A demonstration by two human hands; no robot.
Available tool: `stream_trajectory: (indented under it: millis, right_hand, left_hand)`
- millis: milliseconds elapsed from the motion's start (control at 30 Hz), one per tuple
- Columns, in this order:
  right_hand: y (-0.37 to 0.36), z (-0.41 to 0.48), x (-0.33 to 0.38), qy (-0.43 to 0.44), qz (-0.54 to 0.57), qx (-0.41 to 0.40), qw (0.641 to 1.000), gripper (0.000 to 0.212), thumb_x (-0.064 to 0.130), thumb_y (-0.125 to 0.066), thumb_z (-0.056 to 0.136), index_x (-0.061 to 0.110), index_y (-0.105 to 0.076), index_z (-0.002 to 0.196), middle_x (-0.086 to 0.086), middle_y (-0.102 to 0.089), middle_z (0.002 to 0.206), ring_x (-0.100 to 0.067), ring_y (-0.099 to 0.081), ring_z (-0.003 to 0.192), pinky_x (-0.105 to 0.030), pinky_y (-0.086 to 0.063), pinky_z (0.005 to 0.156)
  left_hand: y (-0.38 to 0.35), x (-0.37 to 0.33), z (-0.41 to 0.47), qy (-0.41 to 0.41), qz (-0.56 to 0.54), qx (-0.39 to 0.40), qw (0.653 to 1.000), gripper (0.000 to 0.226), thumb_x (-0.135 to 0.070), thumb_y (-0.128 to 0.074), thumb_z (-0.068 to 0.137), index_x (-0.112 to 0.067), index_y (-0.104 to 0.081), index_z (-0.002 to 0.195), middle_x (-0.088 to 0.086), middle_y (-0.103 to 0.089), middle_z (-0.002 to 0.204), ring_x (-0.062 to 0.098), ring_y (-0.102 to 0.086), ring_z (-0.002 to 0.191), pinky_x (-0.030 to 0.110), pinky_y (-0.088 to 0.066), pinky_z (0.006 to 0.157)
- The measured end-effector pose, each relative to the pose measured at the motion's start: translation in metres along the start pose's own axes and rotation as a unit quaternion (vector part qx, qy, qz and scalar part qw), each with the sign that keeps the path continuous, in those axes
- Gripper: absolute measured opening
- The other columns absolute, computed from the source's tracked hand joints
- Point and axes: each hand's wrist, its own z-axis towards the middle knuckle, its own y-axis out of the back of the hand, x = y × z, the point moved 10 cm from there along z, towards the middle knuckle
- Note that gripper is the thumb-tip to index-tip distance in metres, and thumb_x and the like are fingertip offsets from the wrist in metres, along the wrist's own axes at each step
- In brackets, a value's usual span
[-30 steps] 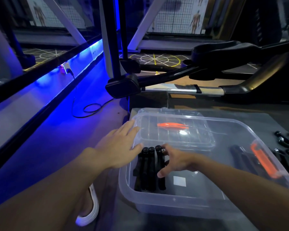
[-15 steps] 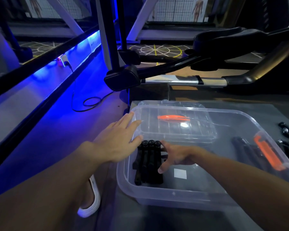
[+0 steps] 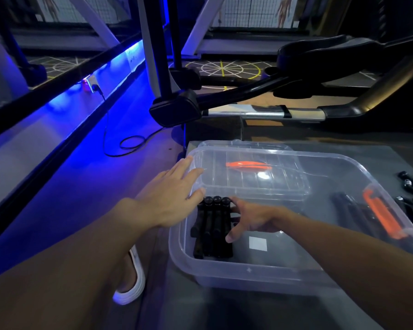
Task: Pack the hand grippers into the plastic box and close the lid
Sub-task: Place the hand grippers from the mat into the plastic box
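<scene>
Box: a clear plastic box stands open on a grey table, with an orange clip on its right end.
Lid: the clear lid lies over the far half of the box, an orange clip on it too.
Hand grippers: a row of black hand grippers lies packed side by side in the left end of the box.
Left hand: the left hand lies flat, fingers straight and spread, on the far left corner where box and lid meet.
Right hand: the right hand is down in the box, forefinger and thumb curled onto the right-most gripper of the row.
Loose grippers: more black grippers lie on the table just right of the box.
Floor: a white shoe beside the table, a black cable in blue light.
</scene>
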Motion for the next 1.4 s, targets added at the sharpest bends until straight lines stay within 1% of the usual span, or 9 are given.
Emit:
stream_trajectory:
  millis: [233,400,567,700,800,900,1067,1233,1400]
  right_hand:
    - [-0.001,-0.006,0.003,-0.013,-0.033,0.001,0.999,0.099,-0.001,-0.084,0.069,0.028,-0.026,0.144,0.005,-0.048,0.14,-0.015,-0.043,0.131,-0.028,-0.038,0.101]
    - [0.018,-0.024,0.013,-0.013,-0.079,-0.051,0.996,0.117,0.014,-0.086,0.071,0.027,-0.005,0.155,-0.007,-0.027,0.156,-0.021,-0.036,0.139,-0.034,-0.04,0.107]
    - [0.071,-0.074,0.038,0.056,-0.074,-0.175,0.98,0.082,0.013,-0.079,0.079,0.018,-0.033,0.147,-0.011,-0.051,0.136,-0.024,-0.058,0.119,-0.041,-0.049,0.101]
    - [0.134,-0.148,0.059,0.148,-0.046,-0.337,0.928,0.038,0.003,-0.069,0.085,0.013,-0.057,0.119,-0.01,-0.068,0.104,-0.021,-0.066,0.089,-0.032,-0.055,0.082]
    - [0.178,-0.213,0.047,0.182,-0.002,-0.444,0.877,0.024,-0.003,-0.064,0.084,0.015,-0.063,0.099,-0.014,-0.071,0.091,-0.018,-0.063,0.082,-0.033,-0.051,0.075]
    - [0.208,-0.266,0.011,0.162,-0.006,-0.512,0.844,0.019,-0.005,-0.061,0.083,0.01,-0.065,0.095,-0.019,-0.07,0.09,-0.018,-0.061,0.077,-0.031,-0.049,0.072]
    - [0.226,-0.321,-0.087,0.053,-0.044,-0.557,0.828,0.018,-0.002,-0.059,0.084,0.009,-0.068,0.096,-0.003,-0.066,0.08,-0.007,-0.056,0.066,-0.022,-0.043,0.065]
    - [0.193,-0.317,-0.218,-0.084,-0.015,-0.523,0.848,0.026,0.012,-0.071,0.08,0.012,-0.067,0.106,-0.006,-0.07,0.097,-0.025,-0.068,0.093,-0.034,-0.054,0.086]
    - [0.169,-0.304,-0.268,-0.178,-0.081,-0.414,0.889,0.097,0.045,-0.084,0.068,0.023,-0.032,0.148,-0.006,-0.042,0.146,-0.026,-0.044,0.133,-0.041,-0.039,0.109]
  left_hand:
    - [0.001,0.0,0.001,0.002,0.009,0.0,1.0,0.058,-0.049,-0.03,0.099,-0.026,-0.021,0.152,0.006,-0.006,0.163,0.018,-0.008,0.149,0.038,-0.018,0.116]
    - [0.014,-0.015,0.008,-0.011,0.041,-0.038,0.998,0.083,-0.062,-0.006,0.079,-0.022,-0.032,0.147,0.005,-0.025,0.155,0.021,-0.018,0.144,0.04,-0.023,0.113]
    - [0.034,-0.062,0.029,-0.045,0.008,-0.089,0.995,0.08,-0.06,-0.012,0.079,-0.021,-0.041,0.142,0.001,-0.043,0.144,0.021,-0.035,0.134,0.041,-0.031,0.107]
    - [0.036,-0.129,0.047,-0.092,-0.045,-0.114,0.988,0.075,-0.057,-0.016,0.08,-0.018,-0.049,0.135,0.005,-0.052,0.133,0.026,-0.044,0.124,0.045,-0.036,0.104]
    - [0.027,-0.196,0.052,-0.14,-0.092,-0.106,0.98,0.07,-0.056,-0.019,0.081,-0.02,-0.049,0.133,0.002,-0.052,0.131,0.023,-0.044,0.122,0.042,-0.036,0.104]
    - [0.015,-0.266,0.047,-0.207,-0.111,-0.088,0.968,0.067,-0.058,-0.019,0.084,-0.023,-0.046,0.135,-0.002,-0.048,0.136,0.019,-0.04,0.128,0.042,-0.035,0.106]
    - [-0.021,-0.329,0.039,-0.255,-0.106,-0.039,0.96,0.065,-0.057,-0.02,0.088,-0.024,-0.041,0.14,-0.005,-0.038,0.146,0.014,-0.032,0.137,0.039,-0.029,0.112]
    - [-0.056,-0.351,0.033,-0.272,-0.056,-0.004,0.961,0.078,-0.062,-0.007,0.079,-0.027,-0.035,0.143,-0.008,-0.024,0.154,0.008,-0.02,0.139,0.03,-0.022,0.111]
    - [-0.065,-0.351,0.035,-0.277,-0.049,-0.016,0.959,0.071,-0.062,-0.014,0.084,-0.027,-0.035,0.143,-0.008,-0.02,0.157,0.01,-0.019,0.143,0.03,-0.021,0.112]
